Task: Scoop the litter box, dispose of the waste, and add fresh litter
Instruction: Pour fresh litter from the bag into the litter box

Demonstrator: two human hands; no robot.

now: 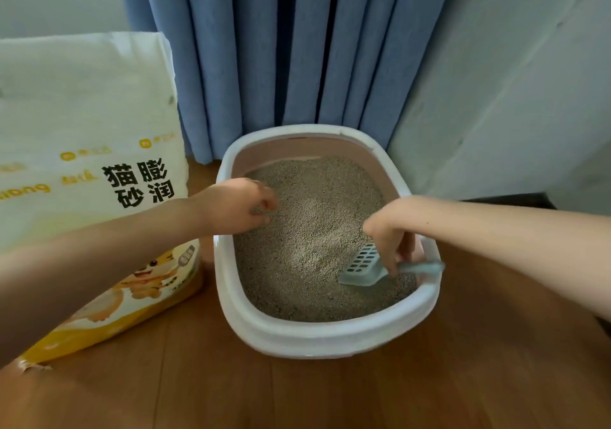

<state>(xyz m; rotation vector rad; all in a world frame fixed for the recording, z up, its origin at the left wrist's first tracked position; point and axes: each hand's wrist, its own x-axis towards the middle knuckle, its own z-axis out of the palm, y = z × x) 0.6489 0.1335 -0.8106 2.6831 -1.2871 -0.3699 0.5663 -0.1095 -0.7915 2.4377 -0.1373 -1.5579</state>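
A litter box [317,339] with a white rim and pink inner wall stands on the wood floor, filled with grey litter [307,230]. A pale blue slotted scoop [363,265] lies in the litter at the box's right side, its handle pointing to the right rim. My right hand [390,233] reaches down from the right and its fingers grip the scoop's handle. My left hand [238,204] lies over the box's left rim, fingers loosely curled above the litter with nothing seen in them.
A big white and yellow bag of cat litter [89,171] stands upright just left of the box. Blue curtains [297,52] hang right behind the box. A pale wall [515,81] closes in the right side. Wood floor [297,392] lies in front.
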